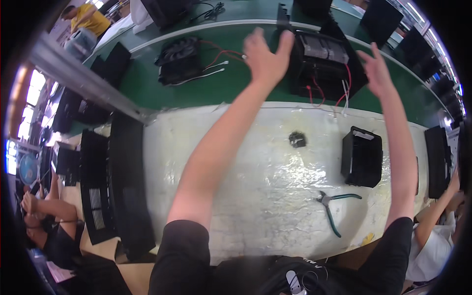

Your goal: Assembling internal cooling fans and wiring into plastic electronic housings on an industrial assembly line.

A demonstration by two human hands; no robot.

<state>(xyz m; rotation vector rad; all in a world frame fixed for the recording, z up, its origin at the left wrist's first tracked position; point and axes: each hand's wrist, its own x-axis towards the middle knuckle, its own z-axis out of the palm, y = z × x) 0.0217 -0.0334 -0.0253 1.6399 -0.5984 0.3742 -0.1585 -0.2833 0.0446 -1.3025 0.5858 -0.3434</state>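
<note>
Both my arms reach forward to a black housing (322,71) with red and white wires at its front, on the green surface beyond the worktop. My left hand (268,56), fingers spread, is by the housing's left side. On its right side my right hand (377,71) is held with fingers apart. Neither hand shows anything in it; whether either touches the housing I cannot tell. Left of my left hand lies a black fan unit (179,59) with red and white leads. Nearer me are a black open box (362,156), green-handled cutting pliers (332,204) and a small black part (297,139).
Tall black panels (130,182) stand along the left edge of the pale worktop (236,196). A metal post (93,73) slants across the upper left. Another black part (436,162) stands at the right edge. Other people are at left, right and far left.
</note>
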